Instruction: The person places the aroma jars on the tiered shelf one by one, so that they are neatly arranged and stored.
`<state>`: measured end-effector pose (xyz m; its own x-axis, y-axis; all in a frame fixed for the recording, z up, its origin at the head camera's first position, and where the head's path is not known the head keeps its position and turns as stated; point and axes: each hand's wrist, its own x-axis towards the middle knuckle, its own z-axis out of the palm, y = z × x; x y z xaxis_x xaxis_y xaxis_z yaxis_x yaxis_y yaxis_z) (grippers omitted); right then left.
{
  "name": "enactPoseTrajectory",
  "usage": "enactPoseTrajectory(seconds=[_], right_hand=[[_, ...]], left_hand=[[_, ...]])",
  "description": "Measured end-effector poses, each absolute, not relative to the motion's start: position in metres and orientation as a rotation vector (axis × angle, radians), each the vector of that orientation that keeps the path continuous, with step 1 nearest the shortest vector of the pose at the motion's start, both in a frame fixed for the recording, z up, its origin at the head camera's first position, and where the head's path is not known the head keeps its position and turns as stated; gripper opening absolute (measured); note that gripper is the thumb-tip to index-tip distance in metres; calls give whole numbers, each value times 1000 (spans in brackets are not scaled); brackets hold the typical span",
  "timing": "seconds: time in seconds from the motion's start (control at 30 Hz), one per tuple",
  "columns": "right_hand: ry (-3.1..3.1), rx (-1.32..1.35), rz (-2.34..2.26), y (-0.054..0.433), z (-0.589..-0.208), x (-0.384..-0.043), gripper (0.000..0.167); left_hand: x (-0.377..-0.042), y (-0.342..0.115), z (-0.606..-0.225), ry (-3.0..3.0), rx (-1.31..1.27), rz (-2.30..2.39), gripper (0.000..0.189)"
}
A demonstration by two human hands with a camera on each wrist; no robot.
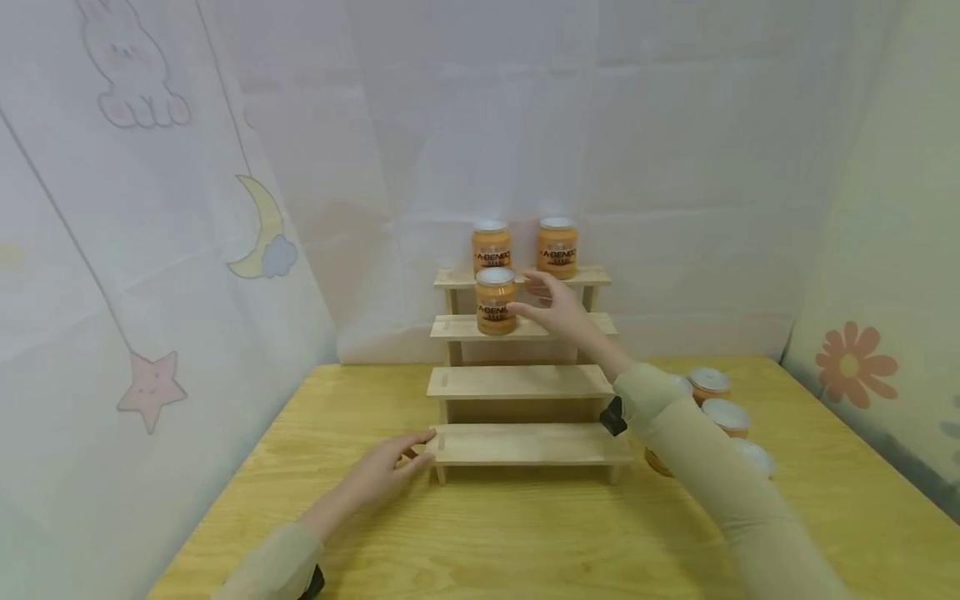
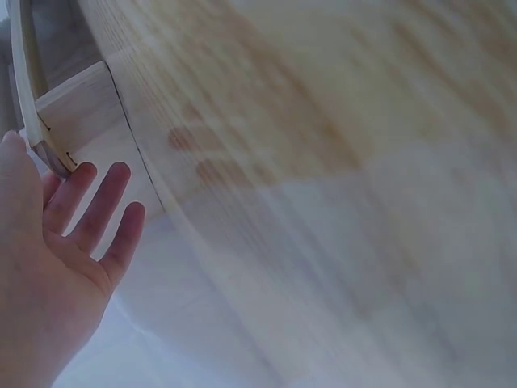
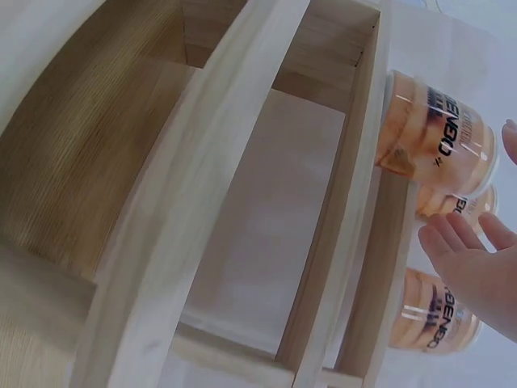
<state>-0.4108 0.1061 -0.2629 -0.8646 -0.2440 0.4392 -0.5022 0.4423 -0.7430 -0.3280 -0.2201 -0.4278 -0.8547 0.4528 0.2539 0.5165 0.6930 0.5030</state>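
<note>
A wooden tiered stand (image 1: 521, 381) stands on the table. My left hand (image 1: 382, 471) pinches the left end of its lowest shelf (image 1: 532, 444), with the thumb and a finger on either side of the board; the other fingers extend loosely in the left wrist view. An orange jar (image 1: 496, 315) with a white lid sits upright at the left of the second-highest shelf. Just right of it is my right hand (image 1: 558, 310), thumb and fingers spread and nothing gripped. Two similar jars, one left (image 1: 491, 247) and one right (image 1: 557, 250), stand on the top shelf.
More white-lidded jars (image 1: 726, 417) are grouped on the yellow wood-grain table (image 1: 360, 533) right of the stand, partly hidden by the right sleeve (image 1: 705, 458). A pale wall covering (image 1: 675, 167) rises close behind the stand.
</note>
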Motion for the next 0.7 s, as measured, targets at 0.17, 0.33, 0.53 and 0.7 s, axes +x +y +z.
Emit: enactPoseTrajectory(seconds=[0.17, 0.33, 0.53, 0.7], right_hand=[[-2465, 622, 1371, 124, -264, -399, 72], [-2436, 679, 1433, 136, -257, -372, 61], [-2404, 784, 1374, 161, -275, -371, 61], [-2422, 779, 1346, 182, -281, -355, 62]], left_hand=[[-329, -220, -426, -2797, -787, -876, 52], [-329, -220, -425, -2813, -767, -912, 53], [-327, -219, -426, -2804, -747, -934, 49], [-326, -217, -424, -2807, -738, -974, 49]])
